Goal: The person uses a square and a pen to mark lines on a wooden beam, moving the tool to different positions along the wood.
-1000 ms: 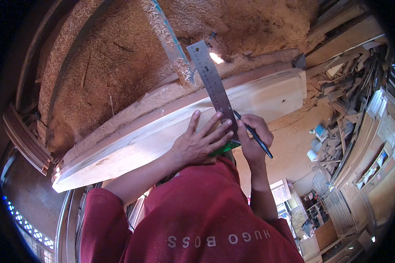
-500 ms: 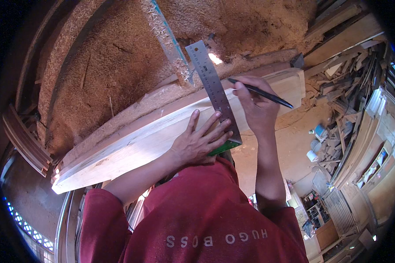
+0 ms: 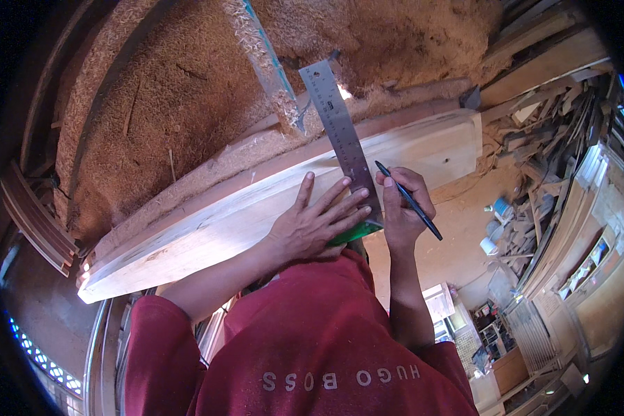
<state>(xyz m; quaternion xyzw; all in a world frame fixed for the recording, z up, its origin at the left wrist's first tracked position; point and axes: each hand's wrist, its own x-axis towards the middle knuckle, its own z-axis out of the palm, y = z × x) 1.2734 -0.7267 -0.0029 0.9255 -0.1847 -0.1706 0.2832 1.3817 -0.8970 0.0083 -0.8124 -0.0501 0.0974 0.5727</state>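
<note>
A pale wooden board point(image 3: 208, 215) lies slantwise in front of me, rising from lower left to upper right. Across it rests a try square with a steel blade point(image 3: 338, 128) and a green stock point(image 3: 359, 233) along the board's near edge. My left hand point(image 3: 315, 218) lies flat on the board and the lower blade, fingers spread; its thumb is hidden. Beside the blade's right edge, my right hand point(image 3: 408, 206) grips a black pen point(image 3: 410, 202). The pen's tip points up and left, close to the blade.
Wood shavings point(image 3: 187, 104) cover the area beyond the board. A strip with a blue-green edge point(image 3: 267, 69) stands there, its end near the blade. Scrap wood point(image 3: 534, 201) is heaped at the right, with a blue bucket point(image 3: 504, 208) beside it. Curved timbers point(image 3: 38, 215) are at the left.
My right hand has come down and toward me along the blade with the pen. My left hand stays on the square, which looks nearly unmoved on the board.
</note>
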